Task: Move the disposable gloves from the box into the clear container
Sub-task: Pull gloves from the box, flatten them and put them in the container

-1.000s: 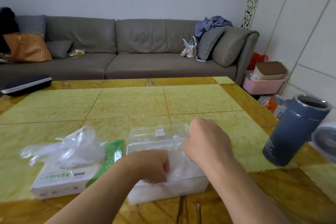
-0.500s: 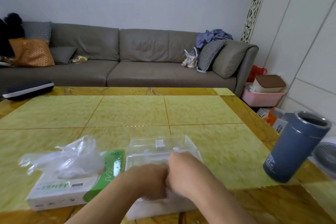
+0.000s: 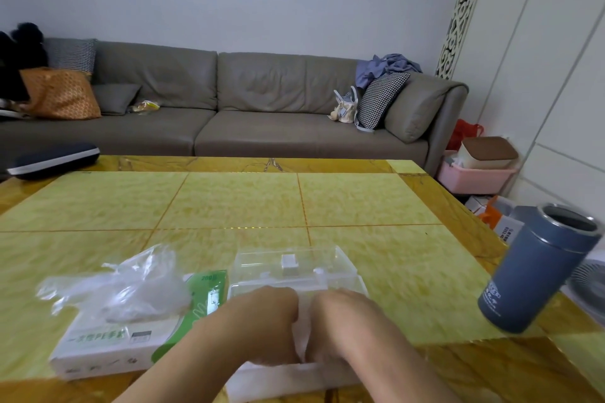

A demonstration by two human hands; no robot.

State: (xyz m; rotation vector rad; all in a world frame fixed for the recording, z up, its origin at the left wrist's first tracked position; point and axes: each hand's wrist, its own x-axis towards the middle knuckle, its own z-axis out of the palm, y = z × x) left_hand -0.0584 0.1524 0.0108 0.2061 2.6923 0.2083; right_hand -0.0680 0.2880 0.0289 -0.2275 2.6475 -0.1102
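- The left hand (image 3: 262, 324) and right hand (image 3: 340, 327) sit knuckle to knuckle, both pushed down into the clear container (image 3: 294, 278). The fingers are hidden below the backs of the hands, so I cannot tell how tight either grip is or what it has hold of (probably the whitish film packed under them, but that is a guess).
- The container lies at the near edge of the worktop (image 3: 393, 255), its long axis running away from the person, with its clear lid standing open at the far end.
- Just beside it on the left lies the box (image 3: 108, 347), flat, long axis across the view and slightly angled. A loose tuft of disposable gloves (image 3: 131, 288) billows from its top opening, pointing up and leftward.
- The gloves look thin, feather-light, limp and slippery. They are likely to cling and spring back, so pinch the tuft near its base at the opening.
- A blue flask (image 3: 537, 271) stands well apart on the right.
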